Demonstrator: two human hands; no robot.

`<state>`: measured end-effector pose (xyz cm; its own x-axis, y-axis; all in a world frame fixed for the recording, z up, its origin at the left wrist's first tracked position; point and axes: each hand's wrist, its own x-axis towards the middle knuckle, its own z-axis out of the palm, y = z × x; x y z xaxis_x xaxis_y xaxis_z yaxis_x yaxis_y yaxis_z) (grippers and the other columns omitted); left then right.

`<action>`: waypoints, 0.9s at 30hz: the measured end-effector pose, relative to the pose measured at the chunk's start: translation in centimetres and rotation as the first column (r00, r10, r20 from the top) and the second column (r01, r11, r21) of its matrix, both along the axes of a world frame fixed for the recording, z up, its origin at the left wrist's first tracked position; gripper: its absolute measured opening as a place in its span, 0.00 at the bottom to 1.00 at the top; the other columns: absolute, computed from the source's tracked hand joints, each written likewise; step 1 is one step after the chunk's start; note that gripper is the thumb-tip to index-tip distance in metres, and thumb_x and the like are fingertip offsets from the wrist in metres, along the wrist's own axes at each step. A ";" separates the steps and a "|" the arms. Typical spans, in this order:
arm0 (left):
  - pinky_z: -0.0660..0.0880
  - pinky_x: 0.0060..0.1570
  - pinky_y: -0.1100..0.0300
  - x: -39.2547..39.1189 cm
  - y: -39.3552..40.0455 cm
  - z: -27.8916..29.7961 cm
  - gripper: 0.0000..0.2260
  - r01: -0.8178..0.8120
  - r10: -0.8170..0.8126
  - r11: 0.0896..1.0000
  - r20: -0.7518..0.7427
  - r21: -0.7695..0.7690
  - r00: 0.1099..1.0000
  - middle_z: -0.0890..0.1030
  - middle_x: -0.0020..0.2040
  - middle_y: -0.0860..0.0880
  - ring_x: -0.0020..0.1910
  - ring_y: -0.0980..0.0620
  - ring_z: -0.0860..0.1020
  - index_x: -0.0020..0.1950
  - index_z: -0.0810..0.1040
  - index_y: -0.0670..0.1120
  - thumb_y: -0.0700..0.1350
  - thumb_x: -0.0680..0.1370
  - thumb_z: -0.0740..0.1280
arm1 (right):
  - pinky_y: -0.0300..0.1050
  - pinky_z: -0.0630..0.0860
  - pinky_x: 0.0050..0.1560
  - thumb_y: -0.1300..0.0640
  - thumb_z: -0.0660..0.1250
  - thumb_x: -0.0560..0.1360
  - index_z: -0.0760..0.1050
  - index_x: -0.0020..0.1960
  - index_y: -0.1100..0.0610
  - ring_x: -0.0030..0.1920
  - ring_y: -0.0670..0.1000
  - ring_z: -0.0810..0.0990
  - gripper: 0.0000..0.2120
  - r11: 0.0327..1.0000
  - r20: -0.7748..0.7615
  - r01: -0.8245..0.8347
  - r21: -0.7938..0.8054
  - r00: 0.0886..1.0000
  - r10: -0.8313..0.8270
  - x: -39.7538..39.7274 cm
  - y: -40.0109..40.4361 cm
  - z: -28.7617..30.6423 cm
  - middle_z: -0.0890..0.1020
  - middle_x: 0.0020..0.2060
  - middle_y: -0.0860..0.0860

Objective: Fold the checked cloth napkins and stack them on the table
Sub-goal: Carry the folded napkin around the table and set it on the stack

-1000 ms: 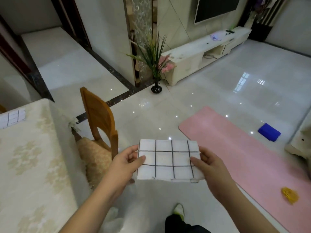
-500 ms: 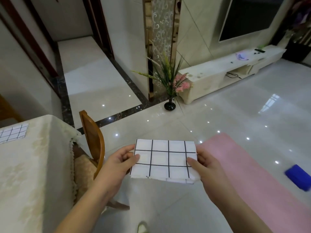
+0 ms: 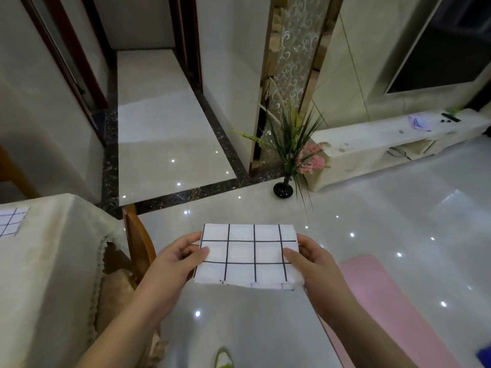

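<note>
A checked napkin [image 3: 248, 254], folded into a flat white rectangle with thin black grid lines, sits in mid-air between your hands above the glossy tiled floor [image 3: 372, 221]. Your left hand [image 3: 172, 264] and right hand [image 3: 316, 264] each pinch a short edge, thumb on top. At your left, the cloth-covered surface [image 3: 53, 261] carries another folded napkin [image 3: 12, 221]. A wooden chair [image 3: 138, 243] stands beside it.

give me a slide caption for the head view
Both hands, left hand and right hand, hold a folded checked napkin beside the table.
</note>
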<state>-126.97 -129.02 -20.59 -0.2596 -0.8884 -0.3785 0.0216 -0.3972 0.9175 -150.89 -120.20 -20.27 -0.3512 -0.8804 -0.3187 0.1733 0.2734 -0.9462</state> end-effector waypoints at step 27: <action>0.78 0.45 0.56 -8.1 -25.6 3.8 0.19 -0.477 0.476 0.879 -0.051 -0.017 0.878 0.82 0.54 0.37 0.50 0.44 0.83 0.61 0.80 0.46 0.42 0.70 0.71 | 0.58 0.80 0.54 0.64 0.67 0.77 0.81 0.57 0.52 0.50 0.57 0.85 0.12 0.910 0.077 -0.409 -0.074 0.907 0.414 -9.5 -37.2 2.2 0.86 0.48 0.54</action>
<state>-135.06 -154.66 -16.84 0.1822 -0.9188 -0.3501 0.2423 -0.3031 0.9216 -160.43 -157.36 -18.10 0.0736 -0.9575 -0.2789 0.1405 0.2868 -0.9476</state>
